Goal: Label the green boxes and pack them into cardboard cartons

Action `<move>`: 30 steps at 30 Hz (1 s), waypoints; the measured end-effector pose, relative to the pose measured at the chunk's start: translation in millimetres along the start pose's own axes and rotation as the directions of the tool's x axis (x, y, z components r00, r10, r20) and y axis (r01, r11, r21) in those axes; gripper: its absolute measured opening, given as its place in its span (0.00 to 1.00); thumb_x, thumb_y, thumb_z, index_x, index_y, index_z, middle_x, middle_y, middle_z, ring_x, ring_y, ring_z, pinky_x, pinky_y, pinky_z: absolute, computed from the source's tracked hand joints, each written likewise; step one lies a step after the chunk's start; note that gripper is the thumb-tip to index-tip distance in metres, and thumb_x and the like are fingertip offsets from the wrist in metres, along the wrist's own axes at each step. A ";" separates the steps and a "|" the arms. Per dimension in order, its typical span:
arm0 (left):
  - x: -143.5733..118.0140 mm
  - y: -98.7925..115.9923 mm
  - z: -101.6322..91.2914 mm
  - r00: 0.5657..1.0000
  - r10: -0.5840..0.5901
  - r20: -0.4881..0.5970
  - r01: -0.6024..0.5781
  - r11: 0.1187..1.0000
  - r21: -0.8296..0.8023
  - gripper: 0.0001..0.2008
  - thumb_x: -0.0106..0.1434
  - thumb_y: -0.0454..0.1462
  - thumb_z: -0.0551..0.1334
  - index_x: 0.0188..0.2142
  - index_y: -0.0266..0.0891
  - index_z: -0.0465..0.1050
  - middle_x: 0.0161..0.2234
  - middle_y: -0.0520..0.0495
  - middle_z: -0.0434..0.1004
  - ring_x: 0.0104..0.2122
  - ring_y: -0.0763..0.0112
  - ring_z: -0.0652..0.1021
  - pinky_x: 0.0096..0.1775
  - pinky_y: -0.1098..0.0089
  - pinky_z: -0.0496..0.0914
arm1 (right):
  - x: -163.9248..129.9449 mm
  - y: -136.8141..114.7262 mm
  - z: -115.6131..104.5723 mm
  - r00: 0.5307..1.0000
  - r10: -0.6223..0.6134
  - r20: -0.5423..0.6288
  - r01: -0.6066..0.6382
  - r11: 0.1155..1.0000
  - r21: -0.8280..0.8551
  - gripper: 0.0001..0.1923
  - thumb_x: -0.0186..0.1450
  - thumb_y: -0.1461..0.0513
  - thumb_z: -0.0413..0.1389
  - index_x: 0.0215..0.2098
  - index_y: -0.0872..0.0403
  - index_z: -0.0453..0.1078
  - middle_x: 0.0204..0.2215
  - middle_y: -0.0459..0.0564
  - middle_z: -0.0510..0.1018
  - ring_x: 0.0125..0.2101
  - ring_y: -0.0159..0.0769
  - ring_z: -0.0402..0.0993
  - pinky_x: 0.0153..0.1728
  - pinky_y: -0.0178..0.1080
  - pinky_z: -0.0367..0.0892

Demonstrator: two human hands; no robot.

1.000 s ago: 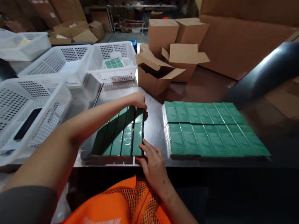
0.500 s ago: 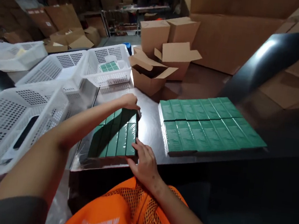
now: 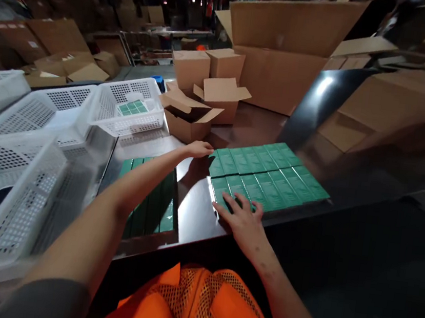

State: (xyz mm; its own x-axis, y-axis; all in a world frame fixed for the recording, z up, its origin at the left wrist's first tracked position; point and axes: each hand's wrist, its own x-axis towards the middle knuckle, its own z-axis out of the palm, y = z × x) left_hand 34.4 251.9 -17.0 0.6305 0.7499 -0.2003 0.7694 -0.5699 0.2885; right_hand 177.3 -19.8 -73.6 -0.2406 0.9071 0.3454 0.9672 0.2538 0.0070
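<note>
Two rows of flat green boxes lie packed side by side on the metal table. At their far left corner is my left hand, its fingers stretched out against the edge and partly in shadow. My right hand rests on the near left boxes with its fingers spread, the thumb by the left side. Another block of green boxes lies to the left, partly hidden under my left forearm.
White perforated baskets line the left side; one holds a small set of green boxes. Open cardboard boxes stand beyond the table's middle, with a large carton behind. The table's front edge runs close to my orange vest.
Both hands have left the left block of green boxes and moved right to the larger block. The view has turned to the right.
</note>
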 end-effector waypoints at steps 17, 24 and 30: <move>-52.2 -51.7 -5.8 0.966 -0.237 0.107 0.193 0.929 0.314 0.18 0.69 0.47 0.61 0.49 0.36 0.74 0.50 0.41 0.76 0.51 0.57 0.76 0.54 0.51 0.70 | 16.6 -96.9 35.7 0.992 0.060 -0.107 0.029 0.733 0.680 0.30 0.63 0.60 0.63 0.60 0.56 0.60 0.55 0.61 0.75 0.53 0.48 0.74 0.52 0.50 0.62; -54.0 -52.3 -7.0 0.966 -0.234 0.113 0.182 0.919 0.351 0.18 0.68 0.49 0.61 0.46 0.35 0.75 0.47 0.42 0.78 0.50 0.58 0.77 0.53 0.52 0.70 | 18.0 -111.3 46.8 0.971 0.141 -0.195 0.023 0.751 0.660 0.25 0.63 0.65 0.62 0.58 0.57 0.64 0.52 0.61 0.77 0.51 0.48 0.76 0.50 0.50 0.67; -36.5 -39.3 -15.5 0.972 -0.195 0.130 0.137 0.924 0.358 0.21 0.68 0.51 0.59 0.45 0.34 0.77 0.44 0.39 0.81 0.47 0.56 0.79 0.51 0.58 0.71 | 6.4 -74.4 18.6 0.985 0.032 -0.168 0.076 0.797 0.600 0.34 0.65 0.62 0.63 0.65 0.55 0.57 0.58 0.60 0.73 0.58 0.46 0.69 0.56 0.50 0.64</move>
State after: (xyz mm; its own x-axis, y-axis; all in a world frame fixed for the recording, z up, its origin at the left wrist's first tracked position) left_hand -20.4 252.2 -6.5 0.4764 0.7962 -0.3731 0.8337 -0.5438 -0.0958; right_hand 102.3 -26.5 -89.4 -0.1921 0.8457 0.4978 0.7034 0.4724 -0.5311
